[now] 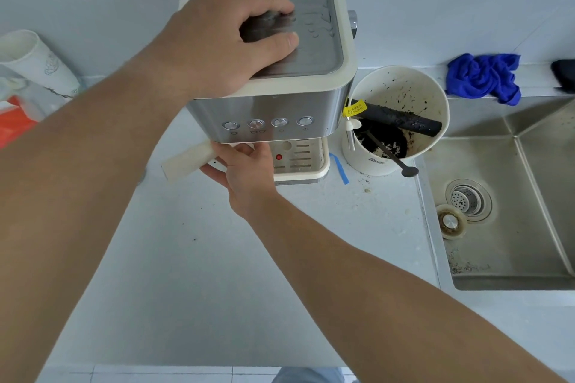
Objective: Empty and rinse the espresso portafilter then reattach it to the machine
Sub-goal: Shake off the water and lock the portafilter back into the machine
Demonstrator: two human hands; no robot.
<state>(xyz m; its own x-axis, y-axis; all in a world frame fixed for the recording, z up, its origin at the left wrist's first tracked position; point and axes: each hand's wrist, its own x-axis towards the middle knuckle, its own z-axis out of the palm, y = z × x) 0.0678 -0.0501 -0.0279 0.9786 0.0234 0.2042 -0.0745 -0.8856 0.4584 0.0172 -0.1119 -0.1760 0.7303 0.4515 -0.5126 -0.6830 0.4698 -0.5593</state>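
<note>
The espresso machine [311,109], steel with a cream rim, stands on the white counter. My left hand [224,40] presses down on its metal top, fingers bent with the tips on the plate. My right hand [242,168] reaches under the machine's front and grips the cream handle of the portafilter [186,160], which sticks out to the left. The portafilter's head is hidden under the machine and behind my hand.
A white knock bucket [367,162] with a black bar and coffee grounds stands right of the machine, a small spoon [404,169] leaning out of it. The steel sink [510,246] lies at right. A blue cloth [485,76] lies on the back ledge. Cups stand at far left.
</note>
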